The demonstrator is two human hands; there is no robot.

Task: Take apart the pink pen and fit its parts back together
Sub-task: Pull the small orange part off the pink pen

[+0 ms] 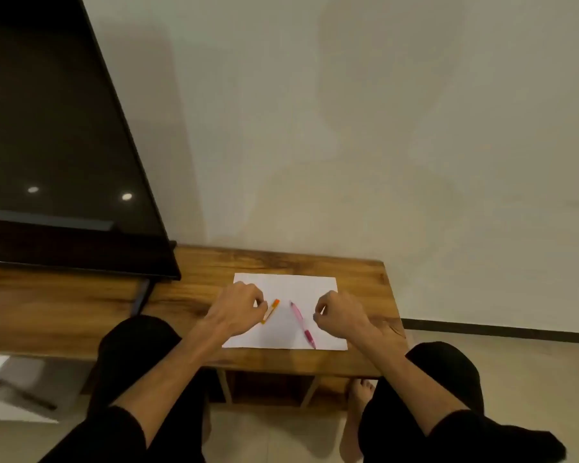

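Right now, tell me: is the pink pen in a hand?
No, the pink pen lies whole on the paper between the two hands, touched by neither.

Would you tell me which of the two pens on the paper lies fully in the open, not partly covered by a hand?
The pink pen, lying diagonally between the hands. The orange pen has its near end hidden under the left hand.

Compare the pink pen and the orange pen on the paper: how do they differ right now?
The pink pen lies in full view between the hands, untouched; the orange pen is partly hidden behind the left hand, which may be touching it. The pink pen slants toward the near right, the orange pen toward the near left. The pink pen shows more length than the orange pen. Both lie flat on the white paper.
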